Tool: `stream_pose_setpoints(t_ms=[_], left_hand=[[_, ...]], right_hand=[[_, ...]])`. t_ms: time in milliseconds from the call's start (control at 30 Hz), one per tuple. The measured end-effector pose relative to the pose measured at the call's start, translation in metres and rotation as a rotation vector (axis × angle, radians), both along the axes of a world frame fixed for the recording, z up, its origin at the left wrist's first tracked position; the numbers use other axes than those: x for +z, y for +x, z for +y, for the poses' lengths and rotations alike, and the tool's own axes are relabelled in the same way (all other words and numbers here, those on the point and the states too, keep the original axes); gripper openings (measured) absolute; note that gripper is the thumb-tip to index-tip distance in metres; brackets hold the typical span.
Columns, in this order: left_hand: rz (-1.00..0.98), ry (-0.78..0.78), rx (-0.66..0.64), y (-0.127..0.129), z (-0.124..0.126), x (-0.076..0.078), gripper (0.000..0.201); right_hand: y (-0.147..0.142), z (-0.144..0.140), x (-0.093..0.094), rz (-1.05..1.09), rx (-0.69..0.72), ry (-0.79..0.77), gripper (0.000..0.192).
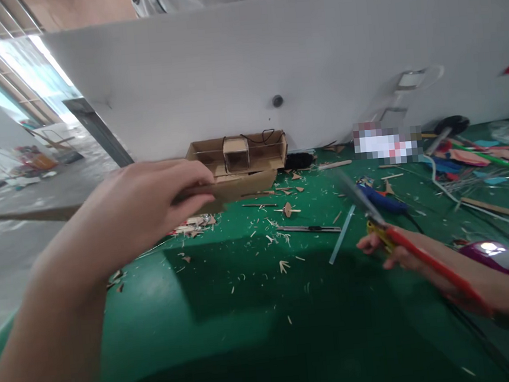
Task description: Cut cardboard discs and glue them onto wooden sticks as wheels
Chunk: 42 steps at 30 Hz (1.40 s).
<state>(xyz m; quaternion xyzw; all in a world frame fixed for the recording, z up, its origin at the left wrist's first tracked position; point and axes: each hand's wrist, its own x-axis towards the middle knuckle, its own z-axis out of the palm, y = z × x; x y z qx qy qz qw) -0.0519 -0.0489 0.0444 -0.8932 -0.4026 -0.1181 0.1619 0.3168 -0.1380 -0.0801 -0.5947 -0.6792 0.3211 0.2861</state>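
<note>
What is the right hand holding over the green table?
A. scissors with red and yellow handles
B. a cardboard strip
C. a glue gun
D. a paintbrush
A: the right hand grips scissors with red and yellow handles, blades blurred, pointing up and left.

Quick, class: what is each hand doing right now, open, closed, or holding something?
Left hand: closed on a flat brown cardboard strip.
Right hand: closed on red-and-yellow-handled scissors, blades blurred.
</note>
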Motion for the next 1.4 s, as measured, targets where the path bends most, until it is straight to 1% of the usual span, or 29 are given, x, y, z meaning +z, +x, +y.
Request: stream_pose_setpoints(t_ms=[33, 67, 100, 167, 200, 233, 267, 333, 367, 433, 467, 533, 567, 600, 700, 767, 800, 833, 900, 933, 967, 1033, 1067, 1133, 1167, 1233, 1300, 1400], left_hand=[[0.060, 0.027, -0.050, 0.005, -0.006, -0.001, 0.021], [0.090, 0.070, -0.114, 0.011, -0.012, -0.004, 0.019], [0.109, 0.112, -0.159, 0.020, -0.017, -0.009, 0.016], [0.170, 0.141, -0.231, 0.040, -0.028, -0.023, 0.015], [0.176, 0.165, -0.273, 0.050, -0.033, -0.031, 0.017], [0.185, 0.186, -0.297, 0.059, -0.037, -0.040, 0.019], [0.191, 0.212, -0.320, 0.068, -0.041, -0.049, 0.018], [0.205, 0.246, -0.324, 0.080, -0.044, -0.065, 0.015], [0.197, 0.262, -0.333, 0.083, -0.044, -0.072, 0.014], [0.193, 0.220, -0.317, 0.086, -0.041, -0.081, 0.009], [0.190, 0.165, -0.312, 0.085, -0.038, -0.082, 0.009], [0.132, 0.054, -0.291, 0.080, -0.030, -0.081, 0.036], [0.080, 0.025, -0.248, 0.076, -0.024, -0.078, 0.048], [0.026, 0.026, -0.192, 0.072, -0.019, -0.074, 0.055], [-0.129, 0.029, -0.028, 0.056, -0.001, -0.058, 0.067], [-0.236, -0.036, 0.077, 0.043, 0.009, -0.049, 0.075], [-0.268, -0.108, 0.111, 0.037, 0.013, -0.045, 0.075], [-0.269, -0.224, 0.123, 0.031, 0.017, -0.042, 0.072], [-0.170, -0.572, 0.082, 0.022, 0.024, -0.039, 0.058], [-0.162, -0.666, 0.072, 0.019, 0.028, -0.038, 0.052], [-0.171, -0.713, 0.072, 0.017, 0.032, -0.038, 0.047], [-0.216, -0.753, 0.056, 0.013, 0.041, -0.040, 0.043], [-0.234, -0.765, 0.051, 0.010, 0.046, -0.042, 0.042], [-0.258, -0.765, 0.074, 0.001, 0.056, -0.046, 0.042], [-0.264, -0.733, 0.104, -0.004, 0.061, -0.048, 0.042], [-0.299, -0.668, 0.169, -0.015, 0.069, -0.051, 0.042], [-0.340, -0.644, 0.207, -0.024, 0.073, -0.053, 0.041], [-0.391, -0.663, 0.208, -0.029, 0.074, -0.052, 0.038]], right_hand=[[-0.008, -0.001, 0.000, 0.254, -0.088, -0.067, 0.054], [-0.017, -0.002, 0.002, 0.443, -0.109, -0.159, 0.054], [-0.028, -0.002, 0.005, 0.593, -0.123, -0.224, 0.055], [-0.050, 0.000, 0.013, 0.819, -0.138, -0.309, 0.053], [-0.061, 0.002, 0.017, 0.894, -0.150, -0.334, 0.051], [-0.071, 0.005, 0.020, 0.935, -0.136, -0.357, 0.044], [-0.080, 0.008, 0.022, 0.950, -0.132, -0.347, 0.036], [-0.094, 0.016, 0.023, 0.940, -0.119, -0.300, 0.026], [-0.099, 0.020, 0.022, 0.931, -0.139, -0.258, 0.023], [-0.104, 0.027, 0.018, 0.891, -0.201, -0.175, 0.024], [-0.104, 0.031, 0.016, 0.865, -0.226, -0.136, 0.025], [-0.102, 0.036, 0.013, 0.816, -0.229, -0.076, 0.028], [-0.099, 0.037, 0.011, 0.794, -0.211, -0.061, 0.029], [-0.097, 0.038, 0.010, 0.779, -0.187, -0.053, 0.029], [-0.090, 0.038, 0.007, 0.762, -0.108, -0.050, 0.028], [-0.089, 0.038, 0.004, 0.764, -0.071, -0.038, 0.028], [-0.090, 0.039, 0.003, 0.764, -0.065, -0.028, 0.029], [-0.090, 0.040, 0.001, 0.760, -0.067, -0.016, 0.030], [-0.089, 0.044, -0.002, 0.739, -0.071, 0.004, 0.032], [-0.087, 0.046, -0.004, 0.718, -0.071, 0.010, 0.032], [-0.083, 0.047, -0.005, 0.688, -0.063, 0.012, 0.032], [-0.072, 0.048, -0.004, 0.584, -0.027, 0.011, 0.032], [-0.064, 0.046, -0.003, 0.491, 0.019, 0.001, 0.035], [-0.048, 0.041, 0.001, 0.182, 0.136, -0.006, 0.037], [-0.040, 0.037, 0.002, 0.020, 0.192, -0.021, 0.036], [-0.028, 0.028, 0.003, -0.209, 0.231, -0.053, 0.032], [-0.021, 0.021, 0.002, -0.354, 0.215, -0.050, 0.031], [-0.021, 0.013, 0.001, -0.446, 0.161, -0.025, 0.030]])
